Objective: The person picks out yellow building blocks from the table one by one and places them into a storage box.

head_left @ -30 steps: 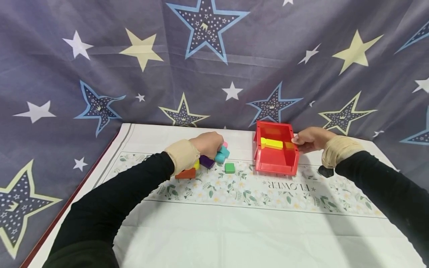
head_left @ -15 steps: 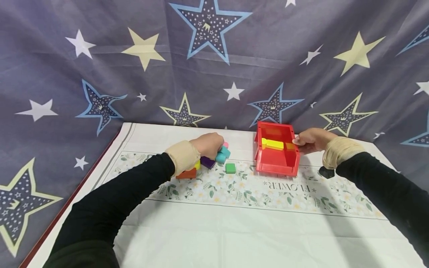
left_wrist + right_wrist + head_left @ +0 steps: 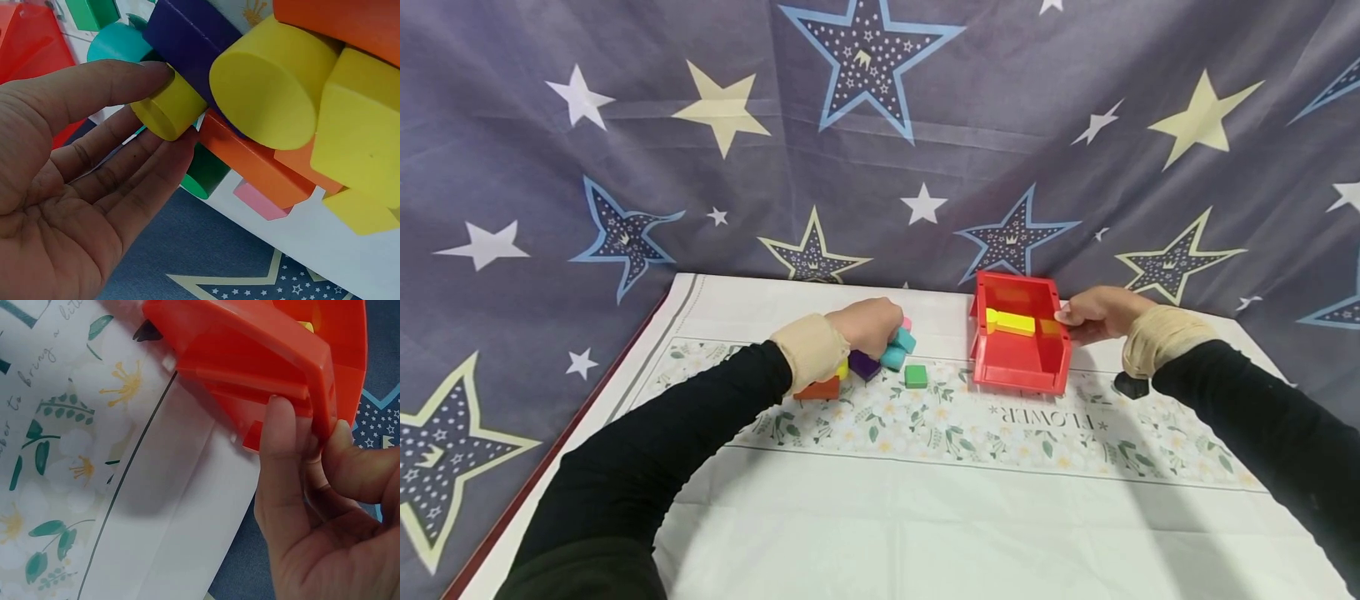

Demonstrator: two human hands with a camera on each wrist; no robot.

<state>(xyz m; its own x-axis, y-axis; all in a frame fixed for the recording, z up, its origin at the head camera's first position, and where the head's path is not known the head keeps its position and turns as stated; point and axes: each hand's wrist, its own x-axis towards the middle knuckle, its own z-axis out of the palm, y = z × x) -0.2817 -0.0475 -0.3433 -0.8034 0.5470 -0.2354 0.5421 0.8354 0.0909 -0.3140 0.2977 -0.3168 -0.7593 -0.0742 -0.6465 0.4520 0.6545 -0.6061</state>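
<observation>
In the head view my left hand reaches down into a pile of coloured blocks left of the red bin. Its thumb and fingertips pinch a small yellow cylinder block, which rests against a purple block. A teal block and a green block lie on the near side of that hand. My right hand grips the right side wall of the red bin, thumb on the rim and fingers along the outside. Inside the bin lies a yellow block.
Around the pinched cylinder sit a larger yellow cylinder, an orange block, a dark green block and a pink block. A black object lies near the right wrist. A star-patterned cloth hangs behind the table.
Both hands stay almost where they were. The left hand and the upper teal block beside it have shifted very slightly; the bin has not visibly moved.
</observation>
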